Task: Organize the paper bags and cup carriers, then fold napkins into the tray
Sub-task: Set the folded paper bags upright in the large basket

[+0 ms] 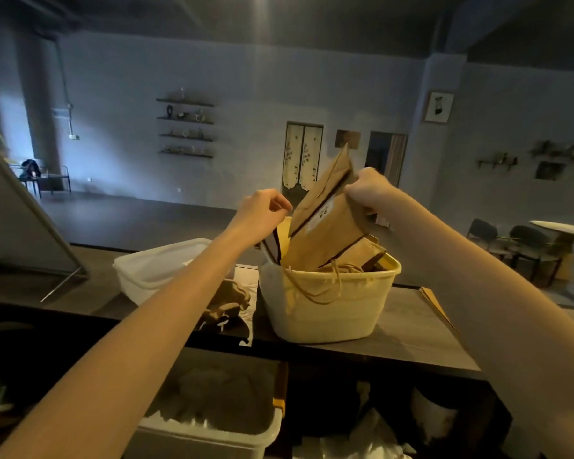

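Status: bag sorting in progress, early to mid stage by my judgement.

Right hand (367, 190) grips the top edge of a brown paper bag (325, 226), grip closed round it; bag stands tilted, lower part inside the yellow tub (328, 313). Left hand (262, 207) pinches the top of a second, dark-edged bag (272, 246) at the tub's left wall, grip narrow. More bags w/ twine handles sit in the tub, not squared up.

Tub is on the table (411, 329), mid-span, near its front edge. A white tub (153, 270) stands to the left, toward the far edge. Cardboard cup carriers (226, 303) lie between the two tubs, loose, not yet stacked. Flat brown item at right end of table, cannot tell what.

Outstanding: bags, carriers, all napkin folding. No tray or napkins identified.
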Demonstrator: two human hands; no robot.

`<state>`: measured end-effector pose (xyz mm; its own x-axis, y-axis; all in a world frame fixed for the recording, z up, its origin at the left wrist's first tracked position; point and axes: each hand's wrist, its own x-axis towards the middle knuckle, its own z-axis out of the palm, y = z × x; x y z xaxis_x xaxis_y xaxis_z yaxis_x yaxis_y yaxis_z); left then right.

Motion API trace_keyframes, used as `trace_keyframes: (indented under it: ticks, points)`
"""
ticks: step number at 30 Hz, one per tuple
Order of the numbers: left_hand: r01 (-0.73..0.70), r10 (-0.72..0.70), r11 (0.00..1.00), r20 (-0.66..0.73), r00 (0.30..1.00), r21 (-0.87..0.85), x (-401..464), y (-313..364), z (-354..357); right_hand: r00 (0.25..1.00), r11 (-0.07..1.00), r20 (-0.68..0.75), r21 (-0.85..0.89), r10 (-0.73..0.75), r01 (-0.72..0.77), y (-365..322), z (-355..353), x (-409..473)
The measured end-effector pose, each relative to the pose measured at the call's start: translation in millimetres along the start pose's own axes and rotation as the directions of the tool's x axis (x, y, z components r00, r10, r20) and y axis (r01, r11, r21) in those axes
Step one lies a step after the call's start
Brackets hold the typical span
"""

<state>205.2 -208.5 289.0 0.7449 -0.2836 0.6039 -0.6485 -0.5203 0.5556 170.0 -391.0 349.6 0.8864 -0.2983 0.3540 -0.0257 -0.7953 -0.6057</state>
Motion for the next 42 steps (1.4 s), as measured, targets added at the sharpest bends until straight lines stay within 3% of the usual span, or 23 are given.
trace_keyframes:
  ticks: [5, 8, 12, 14, 19, 21, 23, 25, 27, 31, 36, 40, 42]
  points:
    - [0.008, -0.011, 0.998, -0.050, 0.999, -0.063, 1.0, -12.4, -0.2, 0.926, 0.977, 0.378, -0.203, 0.014, 0.069, -19.6, 31.0, -7.6]
    - [0.046, -0.056, 0.993, -0.099, 0.993, -0.106, 2.7, -17.4, 4.1, 0.903, 0.964, 0.429, -0.237, -0.008, 0.121, -21.7, 48.2, -11.1]
    - [0.131, -0.138, 0.977, -0.028, 0.990, -0.170, 5.1, -23.3, 6.0, 0.915, 0.953, 0.381, -0.205, -0.132, 0.223, -32.4, 64.8, -14.4]
    - [0.164, -0.167, 0.968, 0.002, 0.986, -0.192, 4.7, -25.3, 6.4, 0.888, 0.953, 0.437, -0.182, -0.142, 0.243, -39.1, 72.5, -19.8]
    - [0.244, -0.222, 0.943, 0.118, 0.968, -0.226, 0.7, -22.6, 15.3, 0.753, 0.997, 0.653, 0.057, -0.077, 0.052, -36.4, 44.2, -32.2]
    - [0.234, -0.218, 0.948, 0.096, 0.971, -0.217, 1.8, -20.2, 19.9, 0.794, 0.989, 0.603, 0.144, -0.071, -0.021, -22.3, 27.6, -26.3]
    - [0.229, -0.214, 0.950, 0.089, 0.973, -0.213, 4.8, -17.5, 25.5, 0.913, 0.992, 0.407, 0.117, -0.004, -0.048, 0.9, 19.1, -15.8]
    - [0.224, -0.209, 0.952, 0.092, 0.974, -0.210, 7.6, -15.3, 30.5, 0.978, 0.996, 0.193, -0.060, 0.074, -0.064, 32.5, 15.9, -7.4]
    - [0.220, -0.204, 0.953, 0.095, 0.974, -0.208, 9.4, -14.9, 33.5, 0.986, 0.972, 0.100, -0.209, 0.135, -0.112, 63.9, 15.5, -4.7]
    - [0.218, -0.202, 0.951, 0.093, 0.975, -0.218, 13.9, -15.6, 39.3, 0.972, 0.952, 0.112, -0.251, 0.208, -0.175, 90.1, 19.7, -6.5]
    - [0.213, -0.197, 0.949, 0.092, 0.976, -0.234, 15.2, -14.9, 43.0, 0.984, 0.949, 0.108, -0.297, 0.139, -0.102, 88.7, 27.8, -4.6]
    - [0.231, -0.209, 0.945, 0.114, 0.971, -0.233, 13.8, -16.5, 38.4, 0.967, 0.979, 0.206, -0.168, 0.147, -0.113, 73.6, 35.0, -5.5]
    - [0.248, -0.225, 0.939, 0.123, 0.967, -0.239, 13.1, -19.1, 34.0, 0.972, 0.995, 0.225, -0.091, 0.070, -0.050, 63.1, 39.8, -6.7]
